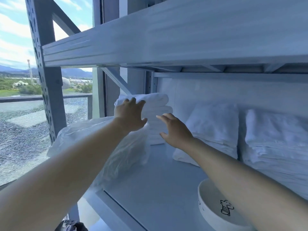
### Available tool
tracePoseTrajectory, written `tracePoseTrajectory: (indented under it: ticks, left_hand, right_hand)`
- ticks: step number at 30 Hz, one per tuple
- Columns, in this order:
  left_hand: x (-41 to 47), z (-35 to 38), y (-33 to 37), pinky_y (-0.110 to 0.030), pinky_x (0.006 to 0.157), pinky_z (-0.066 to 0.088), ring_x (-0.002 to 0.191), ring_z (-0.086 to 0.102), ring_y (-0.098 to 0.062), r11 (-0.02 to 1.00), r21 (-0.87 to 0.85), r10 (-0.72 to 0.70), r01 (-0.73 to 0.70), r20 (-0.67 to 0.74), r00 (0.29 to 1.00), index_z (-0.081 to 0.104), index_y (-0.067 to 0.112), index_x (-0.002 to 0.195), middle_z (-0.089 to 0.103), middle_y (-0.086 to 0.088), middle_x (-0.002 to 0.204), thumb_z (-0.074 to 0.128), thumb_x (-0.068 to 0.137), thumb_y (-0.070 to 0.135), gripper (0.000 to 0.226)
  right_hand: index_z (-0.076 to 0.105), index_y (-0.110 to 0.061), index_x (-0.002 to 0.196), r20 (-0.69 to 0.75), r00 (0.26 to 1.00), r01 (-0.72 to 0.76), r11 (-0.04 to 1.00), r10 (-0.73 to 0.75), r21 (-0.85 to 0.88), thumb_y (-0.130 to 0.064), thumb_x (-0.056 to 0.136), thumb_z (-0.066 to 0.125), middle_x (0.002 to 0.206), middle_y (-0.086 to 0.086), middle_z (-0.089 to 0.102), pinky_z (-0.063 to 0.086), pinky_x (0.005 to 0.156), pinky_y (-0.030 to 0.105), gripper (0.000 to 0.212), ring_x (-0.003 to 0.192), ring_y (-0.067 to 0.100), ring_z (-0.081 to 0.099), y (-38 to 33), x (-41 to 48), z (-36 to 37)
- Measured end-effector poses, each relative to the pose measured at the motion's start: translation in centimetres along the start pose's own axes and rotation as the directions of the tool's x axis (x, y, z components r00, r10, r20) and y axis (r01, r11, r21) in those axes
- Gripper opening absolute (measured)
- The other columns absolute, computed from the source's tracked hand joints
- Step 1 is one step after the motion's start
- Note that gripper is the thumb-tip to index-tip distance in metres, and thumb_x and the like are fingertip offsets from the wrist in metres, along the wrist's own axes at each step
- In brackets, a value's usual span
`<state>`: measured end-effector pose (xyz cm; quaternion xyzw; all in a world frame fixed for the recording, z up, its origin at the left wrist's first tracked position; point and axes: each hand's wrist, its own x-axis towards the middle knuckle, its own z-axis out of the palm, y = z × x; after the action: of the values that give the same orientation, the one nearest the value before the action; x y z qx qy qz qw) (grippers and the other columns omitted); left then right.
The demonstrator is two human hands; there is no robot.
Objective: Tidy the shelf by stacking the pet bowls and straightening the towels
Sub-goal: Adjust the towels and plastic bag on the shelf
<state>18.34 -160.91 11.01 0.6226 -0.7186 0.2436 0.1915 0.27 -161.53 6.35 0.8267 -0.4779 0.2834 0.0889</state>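
A stack of folded white towels [158, 114] stands at the back left of the white shelf [158, 177]. My left hand [129, 114] rests with spread fingers against the stack's upper left side. My right hand [173, 129] hovers open just in front of the stack's lower right, fingers spread; I cannot tell whether it touches. A white pet bowl [215, 210] with a small black drawing sits at the shelf's front, partly hidden under my right forearm. More folded white towels [215, 125] and a taller pile [275, 142] lie to the right.
A clear plastic bag [106, 147] with white contents lies at the shelf's left end under my left forearm. The upper shelf beam [166, 40] hangs close above. A perforated metal upright [45, 72] stands left, with a window behind it. A dark object [71, 225] shows below.
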Motion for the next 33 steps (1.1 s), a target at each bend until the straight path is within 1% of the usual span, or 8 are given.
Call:
tracePoseTrajectory:
  ticks: [4, 13, 17, 23, 25, 29, 31, 33]
  left_hand:
    - [2.7, -0.8, -1.6, -0.041, 0.085, 0.047, 0.124, 0.043, -0.030, 0.999, 0.040, -0.013, 0.011, 0.065, 0.998, 0.031, 0.026, 0.140, 0.043, -0.006, 0.136, 0.050, 0.085, 0.056, 0.065]
    - [7.0, 0.7, -3.6, -0.046, 0.094, 0.047, 0.126, 0.042, -0.030, 0.997, 0.029, 0.066, -0.072, 0.160, 0.985, 0.030, 0.027, 0.141, 0.040, -0.006, 0.140, 0.052, 0.085, 0.051, 0.064]
    - [7.9, 2.4, -4.3, -0.046, 0.095, 0.046, 0.127, 0.041, -0.029, 0.996, 0.053, 0.059, -0.071, 0.204, 0.977, 0.029, 0.030, 0.141, 0.037, -0.005, 0.143, 0.050, 0.087, 0.051, 0.062]
    - [7.8, 5.5, -4.9, -0.046, 0.095, 0.046, 0.132, 0.034, -0.027, 0.998, -0.016, 0.068, -0.067, 0.077, 0.995, 0.028, 0.028, 0.142, 0.031, -0.003, 0.147, 0.043, 0.090, 0.051, 0.058]
    - [7.6, 6.6, -5.0, -0.047, 0.098, 0.043, 0.134, 0.031, -0.026, 0.997, -0.036, 0.064, -0.061, 0.071, 0.995, 0.026, 0.027, 0.143, 0.030, -0.003, 0.148, 0.042, 0.091, 0.050, 0.059]
    - [7.7, 7.5, -5.2, -0.046, 0.100, 0.041, 0.135, 0.027, -0.026, 0.998, -0.053, 0.041, -0.036, 0.103, 0.994, 0.022, 0.027, 0.145, 0.029, -0.003, 0.147, 0.042, 0.092, 0.049, 0.061]
    - [7.6, 7.7, -5.2, -0.045, 0.098, 0.042, 0.135, 0.026, -0.025, 0.998, -0.055, 0.020, -0.014, 0.102, 0.995, 0.022, 0.026, 0.144, 0.029, -0.002, 0.147, 0.043, 0.091, 0.049, 0.061]
    - [7.5, 7.8, -5.4, -0.045, 0.095, 0.043, 0.135, 0.027, -0.025, 0.998, -0.056, -0.009, 0.015, 0.102, 0.995, 0.024, 0.025, 0.143, 0.029, -0.002, 0.146, 0.044, 0.091, 0.048, 0.061]
  right_hand:
    - [0.030, -0.020, 0.143, 0.003, 1.000, -0.001, 1.000, 0.001, -0.021, -0.019, 0.088, 0.057, 0.146, 0.002, 0.032, 0.040, 0.099, 0.032, 0.061, 0.128, 0.021, 0.039, 0.3, 1.9, -0.3]
    - [0.033, -0.018, 0.142, 0.011, 1.000, -0.021, 0.996, 0.022, -0.090, -0.019, 0.089, 0.056, 0.146, 0.004, 0.032, 0.039, 0.100, 0.035, 0.058, 0.130, 0.025, 0.037, 1.5, 6.6, 0.3]
    - [0.032, -0.017, 0.143, 0.015, 1.000, -0.005, 0.991, 0.008, -0.134, -0.018, 0.089, 0.056, 0.151, 0.005, 0.025, 0.038, 0.102, 0.036, 0.059, 0.136, 0.023, 0.028, 2.0, 8.7, 0.9]
    - [0.025, -0.022, 0.145, 0.040, 0.999, 0.034, 0.979, -0.027, -0.199, -0.025, 0.086, 0.062, 0.156, 0.000, 0.008, 0.038, 0.102, 0.044, 0.070, 0.142, 0.021, 0.011, 2.5, 11.0, 3.0]
    - [0.022, -0.023, 0.146, 0.044, 0.997, 0.069, 0.970, -0.060, -0.232, -0.028, 0.083, 0.065, 0.156, 0.000, 0.006, 0.033, 0.105, 0.043, 0.076, 0.143, 0.021, 0.007, 2.6, 11.6, 4.0]
    - [0.004, -0.027, 0.148, 0.088, 0.992, 0.116, 0.940, -0.092, -0.321, -0.032, 0.080, 0.069, 0.157, -0.002, -0.009, 0.011, 0.115, 0.046, 0.094, 0.144, 0.022, -0.006, 2.7, 12.8, 5.3]
    - [-0.007, -0.030, 0.147, 0.100, 0.992, 0.113, 0.923, -0.082, -0.368, -0.031, 0.079, 0.070, 0.156, -0.006, -0.014, 0.007, 0.114, 0.049, 0.102, 0.144, 0.021, -0.011, 2.7, 13.5, 5.9]
    - [-0.012, -0.030, 0.146, 0.100, 0.993, 0.094, 0.914, -0.059, -0.395, -0.032, 0.079, 0.069, 0.156, -0.007, -0.010, 0.009, 0.113, 0.051, 0.106, 0.144, 0.021, -0.009, 2.6, 14.0, 6.4]
